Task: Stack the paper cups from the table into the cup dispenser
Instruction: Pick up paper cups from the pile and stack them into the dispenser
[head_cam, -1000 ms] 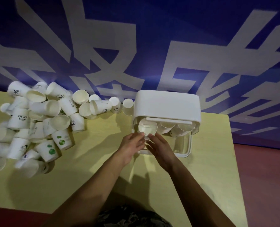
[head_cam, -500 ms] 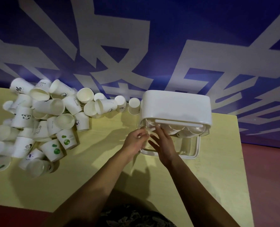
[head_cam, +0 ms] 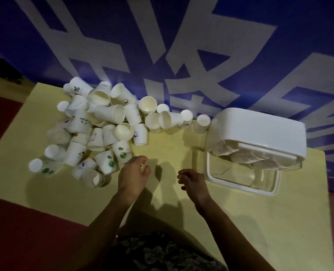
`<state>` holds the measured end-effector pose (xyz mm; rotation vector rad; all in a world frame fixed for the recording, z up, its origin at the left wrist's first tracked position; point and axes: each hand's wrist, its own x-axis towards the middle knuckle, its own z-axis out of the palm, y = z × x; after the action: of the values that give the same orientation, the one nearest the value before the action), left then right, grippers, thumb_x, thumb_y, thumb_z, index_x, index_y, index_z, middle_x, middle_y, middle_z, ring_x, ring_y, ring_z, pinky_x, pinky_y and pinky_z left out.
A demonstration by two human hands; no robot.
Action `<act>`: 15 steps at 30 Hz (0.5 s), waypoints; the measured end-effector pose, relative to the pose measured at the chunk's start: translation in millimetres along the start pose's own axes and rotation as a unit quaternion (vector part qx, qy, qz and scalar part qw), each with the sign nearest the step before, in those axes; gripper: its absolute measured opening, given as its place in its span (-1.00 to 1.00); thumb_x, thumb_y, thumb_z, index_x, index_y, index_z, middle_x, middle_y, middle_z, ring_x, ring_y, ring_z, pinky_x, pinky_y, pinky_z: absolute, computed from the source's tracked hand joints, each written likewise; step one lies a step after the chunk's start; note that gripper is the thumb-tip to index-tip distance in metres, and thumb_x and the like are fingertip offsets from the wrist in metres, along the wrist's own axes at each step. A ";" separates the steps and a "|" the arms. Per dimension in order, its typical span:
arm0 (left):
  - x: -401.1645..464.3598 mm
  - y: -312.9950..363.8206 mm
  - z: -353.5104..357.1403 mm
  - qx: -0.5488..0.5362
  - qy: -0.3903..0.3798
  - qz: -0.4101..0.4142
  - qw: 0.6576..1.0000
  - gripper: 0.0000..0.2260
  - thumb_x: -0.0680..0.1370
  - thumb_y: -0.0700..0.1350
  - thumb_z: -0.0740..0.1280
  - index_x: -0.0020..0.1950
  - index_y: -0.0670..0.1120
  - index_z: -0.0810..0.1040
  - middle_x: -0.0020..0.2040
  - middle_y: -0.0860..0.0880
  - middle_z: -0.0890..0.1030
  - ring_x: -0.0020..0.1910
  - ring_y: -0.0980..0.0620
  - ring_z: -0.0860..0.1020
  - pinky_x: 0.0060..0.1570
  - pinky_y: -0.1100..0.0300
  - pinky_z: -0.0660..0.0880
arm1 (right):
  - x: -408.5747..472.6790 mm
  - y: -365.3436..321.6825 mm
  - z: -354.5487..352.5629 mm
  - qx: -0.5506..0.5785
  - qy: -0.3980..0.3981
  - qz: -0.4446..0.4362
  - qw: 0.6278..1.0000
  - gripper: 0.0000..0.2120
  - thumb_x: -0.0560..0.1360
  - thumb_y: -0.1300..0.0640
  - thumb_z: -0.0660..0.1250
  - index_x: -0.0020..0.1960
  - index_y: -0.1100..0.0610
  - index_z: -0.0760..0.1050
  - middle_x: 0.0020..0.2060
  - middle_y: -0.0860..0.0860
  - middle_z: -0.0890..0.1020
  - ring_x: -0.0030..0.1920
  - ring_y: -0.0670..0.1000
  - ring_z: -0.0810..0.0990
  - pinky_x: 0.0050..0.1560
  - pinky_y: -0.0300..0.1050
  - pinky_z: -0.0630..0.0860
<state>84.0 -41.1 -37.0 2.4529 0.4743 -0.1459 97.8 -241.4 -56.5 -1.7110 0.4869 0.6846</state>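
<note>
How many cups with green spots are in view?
3: one green-spotted cup near the left hand, another beside it, a third lying at the pile's near-left corner. Others may be hidden.

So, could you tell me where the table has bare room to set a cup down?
Bare table lies between the cup pile and the dispenser, ahead of both hands. Bare too along the near edge, right of the right hand. The far-left corner is crowded.
</note>
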 end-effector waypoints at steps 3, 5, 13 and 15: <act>-4.9 -42.4 -28.9 0.070 0.039 -0.035 0.996 -0.79 0.51 -0.10 0.35 0.13 -0.07 0.58 0.04 -0.05 0.61 0.03 -0.08 0.56 -0.03 0.07 0.49 | 4.0 -0.5 44.3 -0.057 -0.023 -0.001 0.998 -0.87 0.53 0.18 0.29 0.00 0.04 0.60 -0.12 0.01 0.67 -0.08 0.01 0.63 -0.02 -0.03 0.58; -7.5 -73.8 -42.6 0.120 0.043 -0.065 0.990 -0.78 0.49 -0.05 0.35 0.11 -0.06 0.57 0.03 -0.08 0.60 0.05 -0.12 0.54 -0.04 0.03 0.49 | 6.8 -0.2 73.2 -0.101 -0.041 -0.003 0.994 -0.87 0.53 0.15 0.30 0.00 0.01 0.60 -0.08 0.00 0.66 -0.04 0.02 0.63 0.02 -0.01 0.58; -3.2 -151.9 -61.4 0.166 -0.075 -0.142 0.973 -0.76 0.55 -0.02 0.27 0.15 -0.10 0.44 0.15 -0.11 0.52 0.13 -0.11 0.52 -0.02 0.04 0.53 | 16.5 -25.0 163.3 -0.286 -0.073 -0.063 0.953 -0.75 0.52 0.14 0.30 0.19 0.06 0.57 0.10 -0.02 0.64 0.06 0.00 0.59 0.05 -0.20 0.46; 2.3 -163.1 -63.8 0.149 -0.087 -0.118 0.978 -0.89 0.53 -0.12 0.25 0.05 -0.03 0.47 0.10 -0.07 0.53 0.09 -0.08 0.53 -0.04 0.06 0.55 | 20.2 -35.0 182.7 -0.330 -0.084 -0.084 0.936 -0.71 0.51 0.15 0.30 0.22 0.07 0.54 0.16 0.00 0.61 0.09 0.03 0.59 0.10 -0.17 0.46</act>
<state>25.1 118.5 -78.8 2.6332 0.7075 -0.5612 101.1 -55.1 -73.4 -2.2591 -0.0305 0.9250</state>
